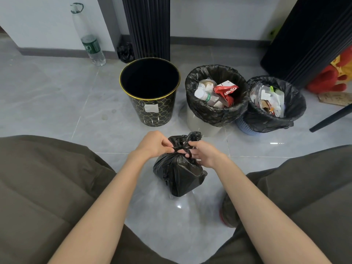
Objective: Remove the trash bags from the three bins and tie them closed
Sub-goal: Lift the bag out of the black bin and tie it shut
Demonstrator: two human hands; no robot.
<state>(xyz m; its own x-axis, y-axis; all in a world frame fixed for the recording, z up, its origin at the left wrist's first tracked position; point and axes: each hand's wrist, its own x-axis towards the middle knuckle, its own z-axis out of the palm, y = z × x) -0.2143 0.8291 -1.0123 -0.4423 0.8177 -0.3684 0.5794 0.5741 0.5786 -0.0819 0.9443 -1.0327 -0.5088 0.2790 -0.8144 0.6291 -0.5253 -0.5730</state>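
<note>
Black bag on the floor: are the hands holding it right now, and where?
Yes. Left hand and right hand both pinch the black trash bag at its gathered neck, at the knot; the body rests on the floor.

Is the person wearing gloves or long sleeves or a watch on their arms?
No. The left hand and the right hand are both bare, with no gloves. The forearms are bare too; no sleeves, watch, bracelet or rings show anywhere on them. The only clothing in view is loose dark olive-brown fabric over the knees on either side.
</note>
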